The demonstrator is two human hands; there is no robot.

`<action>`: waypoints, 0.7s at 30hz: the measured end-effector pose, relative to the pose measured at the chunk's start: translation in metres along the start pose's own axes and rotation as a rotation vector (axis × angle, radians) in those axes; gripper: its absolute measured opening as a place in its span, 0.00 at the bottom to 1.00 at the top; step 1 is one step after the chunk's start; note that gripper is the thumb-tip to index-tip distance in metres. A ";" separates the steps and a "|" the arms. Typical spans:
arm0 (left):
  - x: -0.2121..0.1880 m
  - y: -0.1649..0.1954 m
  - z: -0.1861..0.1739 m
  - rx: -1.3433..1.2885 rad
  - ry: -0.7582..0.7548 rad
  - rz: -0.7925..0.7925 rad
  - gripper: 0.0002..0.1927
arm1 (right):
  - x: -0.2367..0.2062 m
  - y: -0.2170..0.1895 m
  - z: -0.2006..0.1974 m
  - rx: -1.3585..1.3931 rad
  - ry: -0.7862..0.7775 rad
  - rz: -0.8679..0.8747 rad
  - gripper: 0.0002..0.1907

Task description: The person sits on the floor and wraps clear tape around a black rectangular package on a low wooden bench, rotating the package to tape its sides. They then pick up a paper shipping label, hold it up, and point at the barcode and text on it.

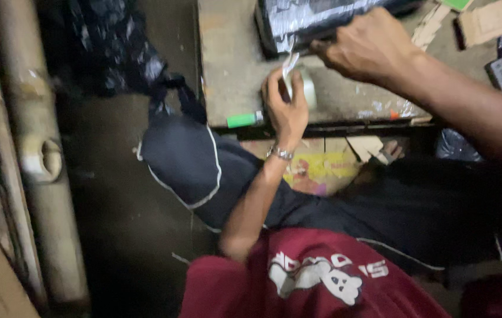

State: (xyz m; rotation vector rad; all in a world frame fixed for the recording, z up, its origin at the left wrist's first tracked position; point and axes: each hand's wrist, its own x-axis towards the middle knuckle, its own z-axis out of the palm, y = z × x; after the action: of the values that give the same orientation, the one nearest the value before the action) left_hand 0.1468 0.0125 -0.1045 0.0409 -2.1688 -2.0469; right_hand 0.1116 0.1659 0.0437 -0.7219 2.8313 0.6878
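Two hands work over one low concrete table (227, 65): the left hand (285, 106) at its six o'clock edge, the right hand (368, 44) toward twelve. One roll of clear tape (308, 88) sits in the left hand, and one black plastic-wrapped parcel (316, 20) lies at the table's twelve o'clock. One green lighter (244, 120) rests at seven o'clock. One metal bracelet (280, 153) circles the left wrist. Two cardboard scraps (486, 22) lie at two o'clock, and two pale pipes (33, 147) run along nine o'clock.
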 end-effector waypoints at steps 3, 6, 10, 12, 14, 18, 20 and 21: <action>0.001 -0.001 0.000 0.056 0.056 0.137 0.12 | -0.016 0.008 0.027 0.097 0.101 0.045 0.13; 0.003 -0.001 0.000 0.077 0.005 0.064 0.12 | -0.032 0.005 0.055 0.154 -0.030 0.046 0.17; 0.004 0.002 -0.002 0.126 -0.034 -0.021 0.11 | -0.044 -0.003 0.074 0.478 -0.146 0.140 0.17; 0.005 0.004 -0.002 0.071 -0.002 0.069 0.11 | -0.047 -0.002 0.074 0.459 -0.409 0.225 0.17; 0.004 0.005 -0.002 0.059 0.005 0.100 0.11 | -0.049 -0.002 0.067 0.379 -0.285 0.194 0.20; 0.003 0.002 -0.001 0.099 -0.015 -0.003 0.12 | -0.042 0.003 0.048 0.353 -0.078 0.217 0.23; 0.002 -0.001 0.000 0.131 -0.025 -0.038 0.13 | -0.031 0.005 0.040 0.286 0.334 0.111 0.22; 0.001 -0.004 0.000 0.151 -0.025 -0.026 0.14 | -0.021 0.006 0.038 0.326 0.446 0.087 0.24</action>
State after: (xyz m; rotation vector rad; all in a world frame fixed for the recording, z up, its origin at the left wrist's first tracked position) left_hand 0.1452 0.0119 -0.1079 0.0610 -2.3457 -1.9026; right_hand 0.1283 0.1970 0.0174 -0.7760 3.2732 0.0623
